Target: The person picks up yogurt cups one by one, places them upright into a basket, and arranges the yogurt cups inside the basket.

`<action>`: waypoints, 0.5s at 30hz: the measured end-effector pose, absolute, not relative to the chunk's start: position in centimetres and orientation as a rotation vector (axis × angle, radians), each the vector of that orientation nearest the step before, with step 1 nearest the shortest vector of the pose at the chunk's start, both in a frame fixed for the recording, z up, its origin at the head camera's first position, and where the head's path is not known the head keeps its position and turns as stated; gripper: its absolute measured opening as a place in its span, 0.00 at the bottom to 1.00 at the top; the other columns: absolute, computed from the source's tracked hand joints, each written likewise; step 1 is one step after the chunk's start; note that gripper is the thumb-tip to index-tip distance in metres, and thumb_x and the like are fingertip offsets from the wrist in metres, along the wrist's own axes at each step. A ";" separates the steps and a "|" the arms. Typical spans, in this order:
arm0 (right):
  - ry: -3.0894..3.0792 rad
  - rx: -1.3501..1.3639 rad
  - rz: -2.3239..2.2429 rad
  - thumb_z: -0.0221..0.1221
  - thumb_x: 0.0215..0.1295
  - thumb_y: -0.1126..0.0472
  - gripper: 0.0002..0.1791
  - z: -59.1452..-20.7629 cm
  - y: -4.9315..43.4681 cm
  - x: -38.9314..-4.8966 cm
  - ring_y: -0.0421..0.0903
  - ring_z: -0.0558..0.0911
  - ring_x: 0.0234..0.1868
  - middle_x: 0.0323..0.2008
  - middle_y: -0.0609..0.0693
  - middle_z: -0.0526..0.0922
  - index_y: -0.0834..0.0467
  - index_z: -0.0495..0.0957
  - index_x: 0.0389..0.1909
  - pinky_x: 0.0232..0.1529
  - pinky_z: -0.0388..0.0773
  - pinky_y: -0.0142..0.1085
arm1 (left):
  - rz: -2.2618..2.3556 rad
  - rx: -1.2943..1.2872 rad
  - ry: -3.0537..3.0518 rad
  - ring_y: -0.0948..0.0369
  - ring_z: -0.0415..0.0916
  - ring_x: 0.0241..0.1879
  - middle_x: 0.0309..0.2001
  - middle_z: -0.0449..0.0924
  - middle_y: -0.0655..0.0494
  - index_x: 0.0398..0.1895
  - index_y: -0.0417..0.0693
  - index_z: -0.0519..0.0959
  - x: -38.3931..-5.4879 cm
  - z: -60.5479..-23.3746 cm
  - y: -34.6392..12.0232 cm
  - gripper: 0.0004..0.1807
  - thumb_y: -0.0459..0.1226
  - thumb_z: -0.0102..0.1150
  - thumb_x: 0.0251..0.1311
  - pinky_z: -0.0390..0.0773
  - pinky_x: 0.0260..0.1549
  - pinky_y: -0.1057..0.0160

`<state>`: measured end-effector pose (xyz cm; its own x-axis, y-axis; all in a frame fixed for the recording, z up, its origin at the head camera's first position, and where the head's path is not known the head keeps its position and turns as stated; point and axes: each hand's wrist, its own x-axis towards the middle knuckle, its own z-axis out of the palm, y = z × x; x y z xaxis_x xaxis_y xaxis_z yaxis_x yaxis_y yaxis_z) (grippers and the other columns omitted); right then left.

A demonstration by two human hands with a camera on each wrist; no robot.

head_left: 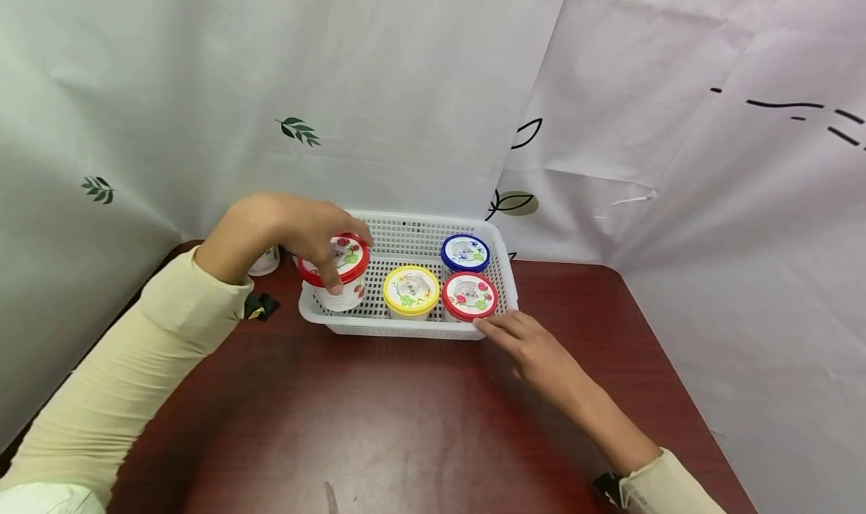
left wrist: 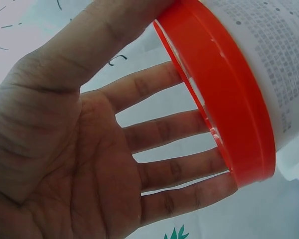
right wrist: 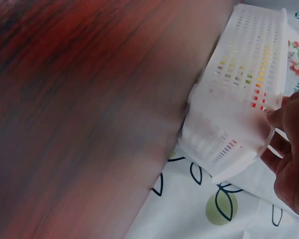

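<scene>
My left hand (head_left: pixel 304 225) grips a white tub with a red lid (head_left: pixel 350 294) from above, thumb and fingers spread round the lid's edge. In the left wrist view the palm stands off from the red lid (left wrist: pixel 224 94). This tub is tilted slightly at the left end of a white plastic basket (head_left: pixel 399 328). Inside the basket stand a yellow-lidded tub (head_left: pixel 410 291), a second red-lidded tub (head_left: pixel 470 296) and a blue-lidded tub (head_left: pixel 465 253). At the basket's front right corner my right hand (head_left: pixel 541 349) holds the rim, its fingertips close to the second red lid.
Another white tub (head_left: pixel 266 262) stands left of the basket, partly hidden by my left arm. The dark red wooden table (head_left: pixel 406 416) extends in front. Behind it hangs a white cloth (head_left: pixel 419 101) with leaf prints, close to the basket's back.
</scene>
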<state>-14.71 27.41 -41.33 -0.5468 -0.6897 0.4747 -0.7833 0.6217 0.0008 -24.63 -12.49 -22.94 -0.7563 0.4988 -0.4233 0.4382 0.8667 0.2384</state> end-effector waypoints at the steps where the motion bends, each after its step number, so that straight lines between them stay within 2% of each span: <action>1: -2.415 1.166 0.294 0.65 0.56 0.85 0.40 -41.3 27.4 -14.7 0.56 0.87 0.62 0.62 0.55 0.88 0.59 0.84 0.72 0.65 0.87 0.51 | 0.168 0.677 2.553 0.46 0.74 0.70 0.73 0.79 0.48 0.80 0.63 0.76 -24.7 -23.1 -12.4 0.51 0.53 0.89 0.51 0.83 0.64 0.41; 15: -2.401 1.152 0.308 0.67 0.58 0.83 0.38 -41.4 27.4 -14.6 0.57 0.87 0.61 0.60 0.56 0.89 0.58 0.85 0.71 0.66 0.87 0.53 | 0.183 0.627 2.487 0.46 0.73 0.70 0.74 0.76 0.47 0.83 0.61 0.73 -25.2 -24.8 -11.0 0.54 0.52 0.89 0.51 0.88 0.60 0.47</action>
